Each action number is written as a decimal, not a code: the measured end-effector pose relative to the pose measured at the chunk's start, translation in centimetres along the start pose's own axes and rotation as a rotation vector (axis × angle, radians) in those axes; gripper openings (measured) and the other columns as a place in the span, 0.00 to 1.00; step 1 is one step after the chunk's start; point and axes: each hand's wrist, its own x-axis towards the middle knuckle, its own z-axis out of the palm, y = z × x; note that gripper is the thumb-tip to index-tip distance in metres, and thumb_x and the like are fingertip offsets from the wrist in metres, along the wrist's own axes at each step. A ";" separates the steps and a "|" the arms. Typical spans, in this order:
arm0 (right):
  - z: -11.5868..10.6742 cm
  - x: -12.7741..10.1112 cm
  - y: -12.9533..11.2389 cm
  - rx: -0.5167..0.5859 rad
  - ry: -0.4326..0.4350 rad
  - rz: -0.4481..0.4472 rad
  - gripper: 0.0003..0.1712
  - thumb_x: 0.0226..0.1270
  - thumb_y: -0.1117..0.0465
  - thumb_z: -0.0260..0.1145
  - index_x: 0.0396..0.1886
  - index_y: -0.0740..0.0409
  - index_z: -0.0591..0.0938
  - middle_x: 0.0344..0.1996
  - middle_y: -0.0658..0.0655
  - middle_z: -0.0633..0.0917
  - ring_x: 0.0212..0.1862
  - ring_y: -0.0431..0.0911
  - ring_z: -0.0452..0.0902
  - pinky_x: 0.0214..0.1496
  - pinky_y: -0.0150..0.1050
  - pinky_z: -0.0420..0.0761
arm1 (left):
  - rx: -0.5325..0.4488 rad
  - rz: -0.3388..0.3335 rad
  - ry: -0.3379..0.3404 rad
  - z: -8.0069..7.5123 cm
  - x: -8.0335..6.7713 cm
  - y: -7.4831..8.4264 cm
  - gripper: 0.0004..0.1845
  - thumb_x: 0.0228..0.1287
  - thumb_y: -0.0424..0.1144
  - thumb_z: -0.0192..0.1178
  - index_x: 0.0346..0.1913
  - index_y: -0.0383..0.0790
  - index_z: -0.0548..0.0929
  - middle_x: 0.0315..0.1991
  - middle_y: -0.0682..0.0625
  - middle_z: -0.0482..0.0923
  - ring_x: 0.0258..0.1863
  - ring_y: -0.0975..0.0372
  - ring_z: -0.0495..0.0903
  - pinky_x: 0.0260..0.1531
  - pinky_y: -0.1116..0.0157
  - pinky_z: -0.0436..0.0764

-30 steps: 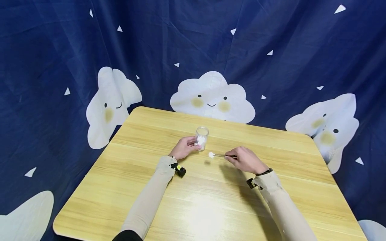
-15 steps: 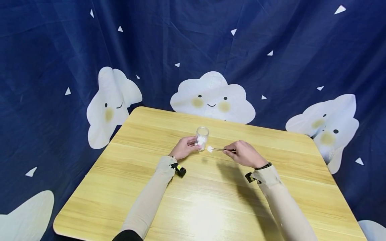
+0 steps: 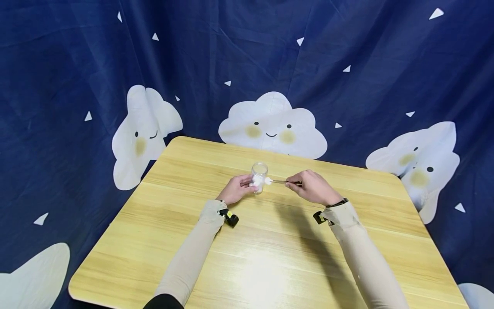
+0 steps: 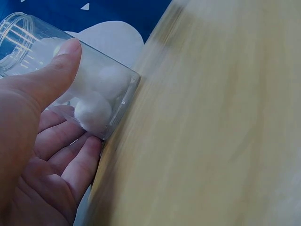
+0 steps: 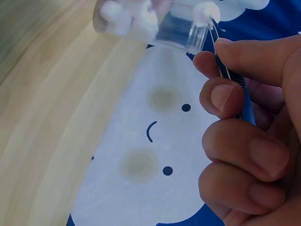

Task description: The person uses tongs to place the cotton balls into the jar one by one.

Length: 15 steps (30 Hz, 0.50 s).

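A clear, lidless jar (image 3: 260, 170) stands upright on the table with several white cotton balls (image 4: 94, 110) in its lower part. My left hand (image 3: 236, 189) grips the jar low on its left side, thumb across the front and fingers behind. Between thumb and fingers, my right hand (image 3: 314, 187) pinches a pair of tweezers (image 3: 284, 181). Another cotton ball (image 5: 206, 12) is held in the tweezers' tips, close to the jar's right side in the head view. In the right wrist view that ball appears near the jar's mouth.
The wooden table (image 3: 185, 171) has rounded corners and a bright glare near its front. A dark blue curtain (image 3: 200, 51) printed with white clouds hangs behind and beside it. Wrist cameras (image 3: 230, 218) are strapped on both forearms.
My right hand has risen and moved slightly left and away from me, bringing the tweezers and cotton ball up beside the jar. The left hand and jar have stayed in place.
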 end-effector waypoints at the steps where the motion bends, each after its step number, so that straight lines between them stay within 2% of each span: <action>1: -0.1 0.1 0.0 0.004 0.000 -0.001 0.10 0.74 0.59 0.68 0.47 0.54 0.92 0.27 0.48 0.89 0.17 0.35 0.60 0.21 0.29 0.59 | 0.001 -0.002 0.001 0.0 0.0 0.0 0.36 0.68 0.43 0.70 0.73 0.30 0.70 0.73 0.36 0.73 0.70 0.49 0.77 0.72 0.59 0.78; 9: -1.2 0.8 0.3 0.006 0.027 -0.025 0.09 0.74 0.60 0.67 0.44 0.55 0.92 0.23 0.47 0.85 0.19 0.35 0.63 0.22 0.28 0.61 | 0.001 -0.007 0.000 -0.1 0.1 0.0 0.37 0.67 0.44 0.71 0.74 0.31 0.70 0.73 0.37 0.72 0.71 0.49 0.77 0.73 0.59 0.77; 15: -2.1 1.5 0.4 0.004 0.033 -0.039 0.08 0.75 0.60 0.66 0.42 0.53 0.92 0.19 0.47 0.79 0.19 0.36 0.61 0.22 0.29 0.59 | -0.013 -0.003 0.007 0.1 0.0 -0.2 0.37 0.68 0.44 0.71 0.73 0.30 0.71 0.73 0.36 0.72 0.70 0.48 0.77 0.73 0.58 0.77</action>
